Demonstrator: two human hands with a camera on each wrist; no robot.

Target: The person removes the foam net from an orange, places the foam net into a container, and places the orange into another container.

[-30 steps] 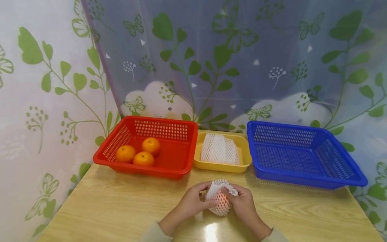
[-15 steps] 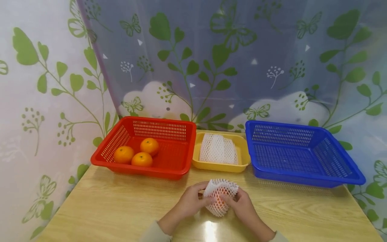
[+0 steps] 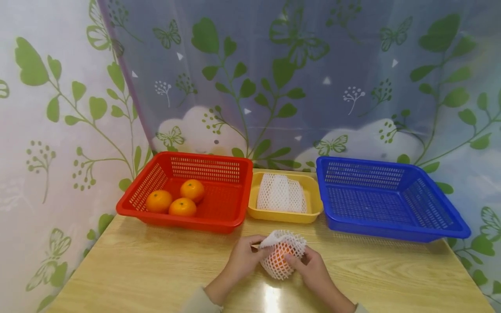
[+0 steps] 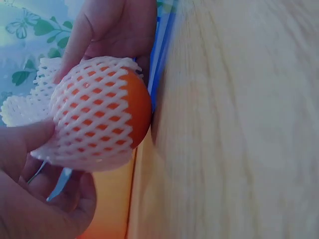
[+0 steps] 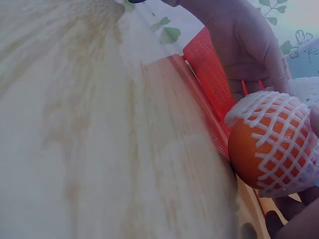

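Observation:
An orange (image 4: 140, 112) sits inside a white foam net sleeve (image 3: 275, 260) above the table's near middle; its bare underside pokes out of the net's lower end in both wrist views. My left hand (image 3: 243, 259) pinches the sleeve from the left, thumb in front. From the right, my right hand (image 3: 313, 270) grips the netted fruit with its thumb on the front. Loose net bunches above the orange. Three more oranges (image 3: 182, 207) lie in the left part of a red basket (image 3: 231, 225).
Behind the hands stands a yellow tray (image 3: 285, 216) with white foam net sleeves (image 3: 279, 193) in it. A blue basket (image 3: 391, 226) is at the right. All rest on a wooden table (image 3: 156, 269) against a patterned curtain (image 3: 274, 87).
Both hands have shifted slightly left with the netted orange. The net's upper edge, folded toward the right hand earlier, now stands up and spreads above the fruit. The baskets' contents look the same.

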